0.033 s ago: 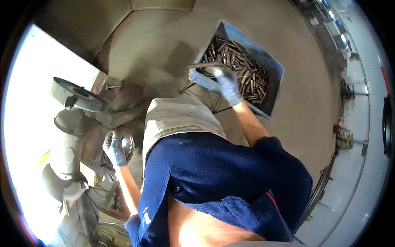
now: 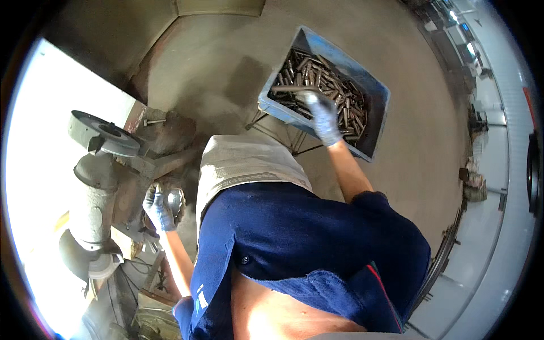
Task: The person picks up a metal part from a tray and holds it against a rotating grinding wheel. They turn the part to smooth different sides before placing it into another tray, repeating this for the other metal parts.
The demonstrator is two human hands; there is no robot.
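My right hand (image 2: 324,118), in a grey-blue work glove, is closed around the end of a dark metal rod (image 2: 290,88). It holds the rod over the near left part of a blue bin (image 2: 283,109). Inside that bin lies a heap of short, dark metal rods (image 2: 334,93). My left hand (image 2: 158,211), gloved the same way, has its fingers bent together at the machine on the left. Beside its thumb is a shiny, rounded metal piece (image 2: 177,203). I cannot make out what is between those fingers.
A bench grinder-like machine (image 2: 96,181) with a round wheel guard (image 2: 105,133) stands at the left. The blue bin rests on a thin metal stand (image 2: 277,133). A pale apron (image 2: 249,161) covers my lap. Shelving with equipment (image 2: 479,124) lines the far right.
My right hand has shifted slightly to the right with the metal rod, which now lies more fully over the bin. The left hand looks nearly unmoved.
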